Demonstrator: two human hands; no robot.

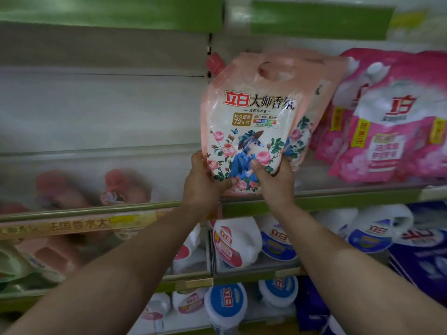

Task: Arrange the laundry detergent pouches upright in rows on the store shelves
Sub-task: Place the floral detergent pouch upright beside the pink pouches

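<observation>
We face the store shelf (314, 204), its green lip running across the middle of our view, with more tiers of white tubs and dark blue packs below. On the right of that tier stand the pink pouches (387, 122), upright and leaning a little on one another, already forming a row. Left of them the tier looks mostly bare behind a clear front guard, where pale red shapes, too blurred to name, lie low.

Between the two stretches we hold the peach floral pouch (251, 122) upright, red cap at its upper left, label toward us, its base just above the shelf lip. A second pouch of the same print (307, 122) stands right behind it, touching or nearly so. We judge that we hold it by the bottom so that the flat base can settle squarely and the face stay forward, next in the row.

Our left hand (203, 182) has its grip clamped on the lower left corner, thumb across the front. Our right hand (273, 180) grasps the lower right, thumb pressed on the printed roses, fingers hidden behind.
</observation>
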